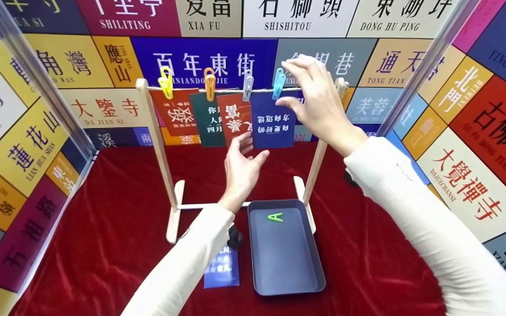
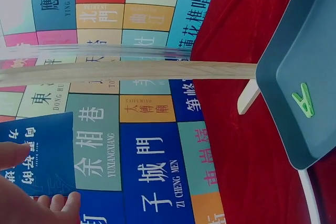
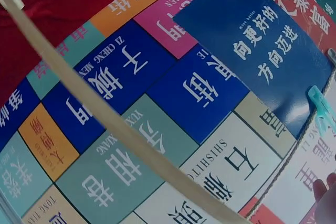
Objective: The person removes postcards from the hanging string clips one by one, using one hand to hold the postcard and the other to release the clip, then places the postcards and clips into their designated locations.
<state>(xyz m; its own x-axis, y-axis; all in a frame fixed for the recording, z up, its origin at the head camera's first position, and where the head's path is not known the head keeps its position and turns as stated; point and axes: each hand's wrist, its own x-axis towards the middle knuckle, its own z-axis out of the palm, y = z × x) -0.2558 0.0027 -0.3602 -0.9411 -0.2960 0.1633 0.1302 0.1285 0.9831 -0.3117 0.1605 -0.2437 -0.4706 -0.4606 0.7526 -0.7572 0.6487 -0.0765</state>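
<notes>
A dark blue card (image 1: 273,125) hangs from the cord under a light blue clothespin (image 1: 279,83). My right hand (image 1: 319,90) is beside that clothespin, thumb and fingers spread apart around it. In the right wrist view, its fingertips (image 3: 321,188) show apart from the light blue clothespin (image 3: 320,107). My left hand (image 1: 242,166) is raised under the cards, its fingers loosely bent near the lower edges of a red card (image 1: 235,114) and the blue card. The left wrist view has its thumb (image 2: 14,156) overlapping the blue card (image 2: 47,135).
Yellow (image 1: 166,83), orange (image 1: 209,83) and grey (image 1: 247,85) clothespins sit along the cord of a wooden frame (image 1: 158,145), with red and green cards below. A dark tray (image 1: 286,263) holds a green clothespin (image 1: 275,217). Another blue card (image 1: 222,272) lies on red cloth.
</notes>
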